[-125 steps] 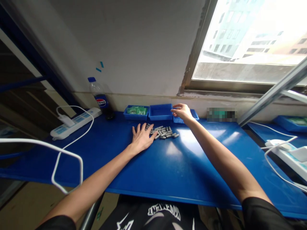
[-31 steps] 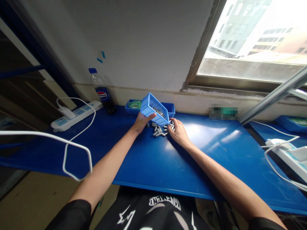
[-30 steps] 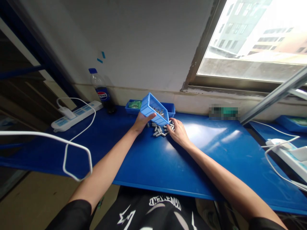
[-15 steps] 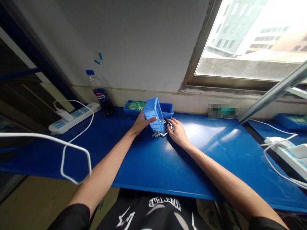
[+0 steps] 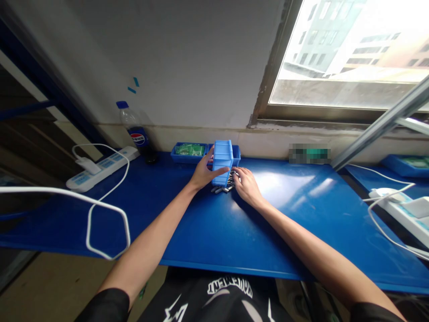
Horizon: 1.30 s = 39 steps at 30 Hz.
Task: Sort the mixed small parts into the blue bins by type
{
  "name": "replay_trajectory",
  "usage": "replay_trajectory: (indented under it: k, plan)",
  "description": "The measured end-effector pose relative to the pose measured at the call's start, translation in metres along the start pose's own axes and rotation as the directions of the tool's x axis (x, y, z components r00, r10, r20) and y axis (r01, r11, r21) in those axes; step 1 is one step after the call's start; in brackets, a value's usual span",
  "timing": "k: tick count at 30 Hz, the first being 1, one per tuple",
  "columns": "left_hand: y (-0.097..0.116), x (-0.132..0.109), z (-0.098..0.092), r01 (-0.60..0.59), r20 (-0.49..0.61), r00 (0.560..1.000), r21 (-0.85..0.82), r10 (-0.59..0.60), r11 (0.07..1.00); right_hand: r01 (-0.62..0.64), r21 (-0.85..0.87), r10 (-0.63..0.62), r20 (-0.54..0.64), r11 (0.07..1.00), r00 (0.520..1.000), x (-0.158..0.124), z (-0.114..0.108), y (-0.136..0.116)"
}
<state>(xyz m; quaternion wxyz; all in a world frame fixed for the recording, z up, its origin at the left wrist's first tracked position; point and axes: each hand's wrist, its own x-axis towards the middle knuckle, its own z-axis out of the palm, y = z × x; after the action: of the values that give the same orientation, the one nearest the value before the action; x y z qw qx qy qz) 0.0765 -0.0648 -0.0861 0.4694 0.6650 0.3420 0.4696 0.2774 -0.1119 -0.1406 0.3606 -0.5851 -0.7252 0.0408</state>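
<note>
My left hand is wrapped round a small light-blue plastic bin, tipped so its bottom and side face me and its opening points down and to the right. Several small dark and silvery metal-looking pieces lie on the table below and beside its lower edge. My right hand rests by the right side of this pile, fingers curled against the pieces at the bin's mouth. Whether its fingers hold any piece is hidden.
Behind the bin, against the wall, stand blue trays, one with green packets. A cola bottle and a white power strip are at left, with a looping white cable. A metal bar slants at right above the blue table.
My left hand has moved a little right and turned the bin further over, so its base now faces me and its inside is hidden. My right hand stays by the pieces.
</note>
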Motion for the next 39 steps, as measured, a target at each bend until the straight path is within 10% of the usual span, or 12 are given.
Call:
replay_trajectory:
  k: [12,21,27,31,35,39]
  plan:
    - [0.009,0.012,0.004,-0.126,-0.019,0.990,0.349,0.141,0.929,-0.037,0.124,0.042,-0.036,0.992,0.998,0.000,-0.001,0.000]
    - [0.036,0.019,0.021,-0.005,-0.045,0.998,0.649,0.046,0.761,0.061,0.434,0.032,-0.202,0.899,0.979,-0.006,-0.032,-0.015]
    - [0.054,0.018,0.041,0.017,-0.085,0.994,0.718,0.063,0.696,-0.122,0.827,0.144,0.050,0.548,0.988,-0.003,-0.040,-0.025]
    - [0.062,0.014,0.039,-0.187,-0.056,0.961,0.595,0.273,0.782,-0.160,0.910,0.198,0.088,0.383,0.976,0.004,-0.051,-0.019]
    - [0.048,0.012,0.029,-0.281,-0.160,0.896,0.520,0.415,0.807,-0.120,0.856,0.256,-0.016,0.503,0.966,0.013,-0.066,-0.007]
    - [0.018,0.008,0.024,-0.283,0.027,0.935,0.659,0.355,0.697,-0.052,0.701,0.210,-0.141,0.712,0.967,0.016,-0.077,0.003]
